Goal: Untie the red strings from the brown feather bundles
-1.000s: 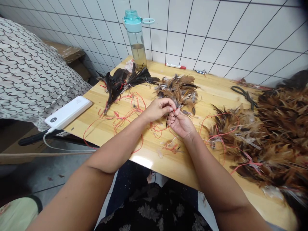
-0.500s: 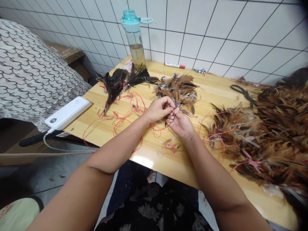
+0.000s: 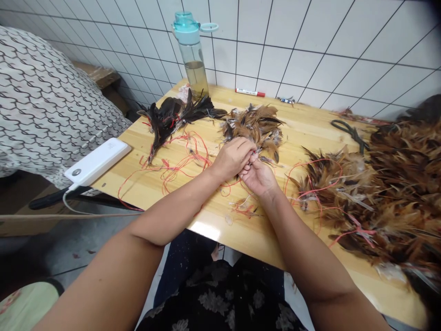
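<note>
Over the middle of the table, my left hand (image 3: pixel 234 157) and my right hand (image 3: pixel 259 175) meet with fingertips pinched together. The back of the left hand covers most of what lies between them. A small red spot and a whitish bit show at the fingertips, too small to name. Just behind the hands lies a bunch of brown feathers (image 3: pixel 257 122). Loose red string (image 3: pixel 175 168) is tangled on the table to the left of my left hand. Below my right hand are scraps of string and fluff (image 3: pixel 244 209).
Black feathers (image 3: pixel 165 117) lie at the back left, near a water bottle (image 3: pixel 195 59). A large heap of brown feathers (image 3: pixel 406 184) covers the table's right side. A white power bank (image 3: pixel 98 160) sits at the left edge; a red marker (image 3: pixel 250 92) is by the tiled wall.
My left hand has turned over and shifted slightly right, its fingers now folding over the right fingertips and hiding the pinch. My right hand stays nearly in place.
</note>
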The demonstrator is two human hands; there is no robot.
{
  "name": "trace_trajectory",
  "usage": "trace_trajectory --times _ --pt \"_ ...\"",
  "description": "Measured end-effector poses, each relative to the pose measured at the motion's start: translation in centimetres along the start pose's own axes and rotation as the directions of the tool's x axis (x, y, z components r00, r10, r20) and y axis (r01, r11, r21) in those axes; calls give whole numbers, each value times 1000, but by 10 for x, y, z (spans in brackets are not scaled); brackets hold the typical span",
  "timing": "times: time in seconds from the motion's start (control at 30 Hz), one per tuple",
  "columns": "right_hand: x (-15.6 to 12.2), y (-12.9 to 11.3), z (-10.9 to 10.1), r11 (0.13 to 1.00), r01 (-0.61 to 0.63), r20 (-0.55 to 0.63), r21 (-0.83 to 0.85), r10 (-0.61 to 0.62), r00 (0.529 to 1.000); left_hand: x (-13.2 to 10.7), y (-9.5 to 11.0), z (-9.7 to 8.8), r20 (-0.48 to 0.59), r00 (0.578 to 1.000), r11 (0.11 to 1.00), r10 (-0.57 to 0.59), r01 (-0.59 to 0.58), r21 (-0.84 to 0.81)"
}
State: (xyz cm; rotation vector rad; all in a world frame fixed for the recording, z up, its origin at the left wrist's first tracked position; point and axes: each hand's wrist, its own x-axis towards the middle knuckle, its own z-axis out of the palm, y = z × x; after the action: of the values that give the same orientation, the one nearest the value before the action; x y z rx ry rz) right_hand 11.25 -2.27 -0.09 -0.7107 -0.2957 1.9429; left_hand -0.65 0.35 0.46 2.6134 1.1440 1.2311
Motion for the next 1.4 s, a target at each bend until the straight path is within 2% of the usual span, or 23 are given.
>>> trace_trajectory --times 0.13,0.3,0.47,0.63,0.77,0.9,1.0,1.2,1.4 --pt "0 0 2 1000 -4 -12 25 4 1000 -2 2 3 -22 998 998 -52 52 26" --pt "-1 1 4 999 11 -31 47 -9 999 -1 5 1 -33 995 994 -93 91 -65" --pt "-1 1 5 999 24 -42 26 -23 999 2 5 -1 -17 999 995 -46 44 -94" --pt "-1 3 5 999 33 -44 11 -32 999 3 0 -2 35 997 997 64 -65 28" --pt "0 4 4 999 27 -24 38 -27 999 3 0 -3 57 997 985 51 -59 160" --pt "0 4 6 999 40 -42 28 -39 998 2 2 -1 34 999 976 12 -19 217" --pt "-2 3 8 999 40 -68 26 -38 997 0 2 0 21 999 985 -29 25 169" --pt "-3 2 11 996 36 -120 76 -27 992 0 4 -2 21 998 998 -51 52 -34" --pt "-1 3 9 997 41 -118 67 -33 992 2 5 -2 19 998 995 -63 64 -74"
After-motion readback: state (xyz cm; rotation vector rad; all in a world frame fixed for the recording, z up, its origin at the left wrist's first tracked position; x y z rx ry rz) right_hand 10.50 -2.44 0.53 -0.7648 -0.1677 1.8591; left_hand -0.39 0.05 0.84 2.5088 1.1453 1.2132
